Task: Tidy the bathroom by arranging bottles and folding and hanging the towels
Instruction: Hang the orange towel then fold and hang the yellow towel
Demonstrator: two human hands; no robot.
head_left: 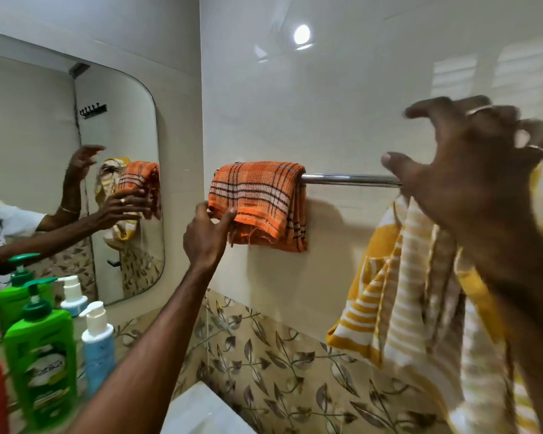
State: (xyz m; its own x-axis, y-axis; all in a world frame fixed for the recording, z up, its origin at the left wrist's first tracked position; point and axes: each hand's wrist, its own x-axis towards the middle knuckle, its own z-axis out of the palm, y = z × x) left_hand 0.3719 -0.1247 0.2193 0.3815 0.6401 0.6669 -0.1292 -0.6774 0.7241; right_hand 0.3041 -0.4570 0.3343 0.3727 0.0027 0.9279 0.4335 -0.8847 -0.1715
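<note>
While left hand [206,236] pinches orange towel [261,203] lower edge, right hand [470,170] spread above bare rail [348,179].

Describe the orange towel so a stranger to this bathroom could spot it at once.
Find the chrome rail on the cream wall right of the mirror. The orange towel hangs folded over its left end, with the left hand pinching its lower corner. Its dark plaid lines set it apart from the yellow striped towel hanging at the right.
</note>
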